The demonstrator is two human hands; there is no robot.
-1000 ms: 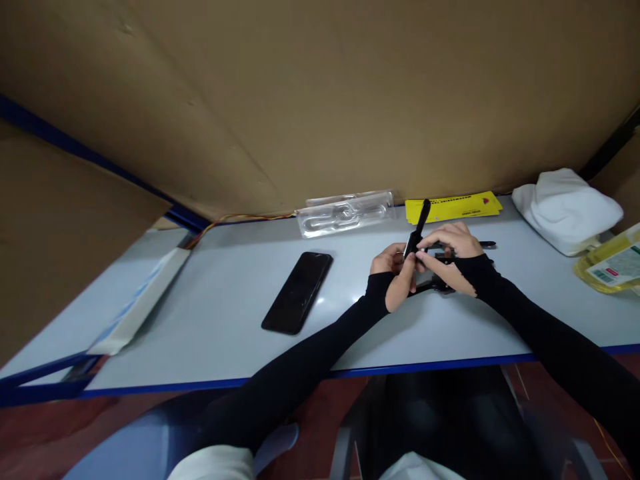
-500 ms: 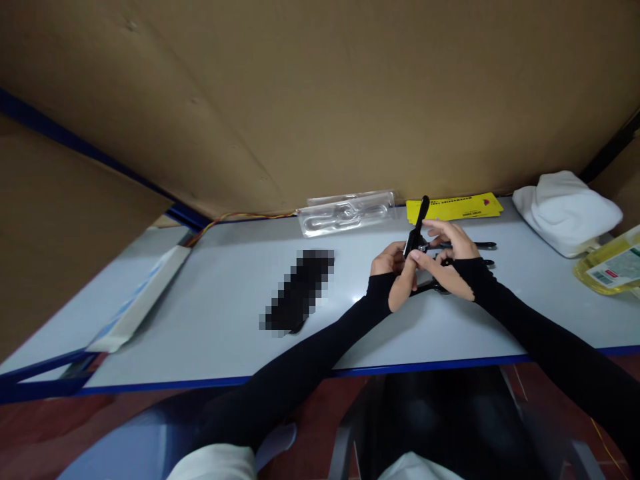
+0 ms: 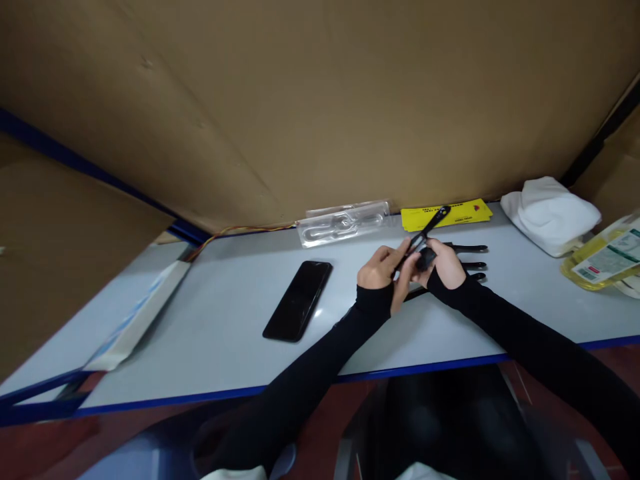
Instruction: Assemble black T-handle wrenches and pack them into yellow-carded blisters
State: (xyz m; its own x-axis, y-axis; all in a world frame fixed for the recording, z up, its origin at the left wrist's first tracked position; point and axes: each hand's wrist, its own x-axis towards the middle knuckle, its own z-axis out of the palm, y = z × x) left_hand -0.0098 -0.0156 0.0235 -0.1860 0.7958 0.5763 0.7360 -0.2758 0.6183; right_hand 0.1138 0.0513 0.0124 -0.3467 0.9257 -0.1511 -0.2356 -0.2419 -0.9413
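Above the right half of the table, a black spokeshave (image 3: 437, 218) is tilted, one handle pointing up and away to the right. My left hand (image 3: 377, 269) is closed around its near part. My right hand (image 3: 449, 267) grips it around the middle, where a dark piece (image 3: 426, 259) shows between the fingers. Finger details there are partly covered. Behind and under my right hand lie several more black spokeshaves, with one handle (image 3: 473, 249) sticking out to the right, and their middles are hidden.
Clear plastic blister trays (image 3: 344, 225) and yellow printed cards (image 3: 465, 214) lie along the cardboard wall. A black phone (image 3: 299, 301) lies left of my hands. At right are a white cloth bundle (image 3: 549, 217) and a bottle of yellow liquid (image 3: 603, 259). A long white box (image 3: 143, 313) stands at left.
The spokeshave in my hands has tilted further to the right. My left hand has turned over it, back of the hand up, and my right fingers have closed in around its middle.
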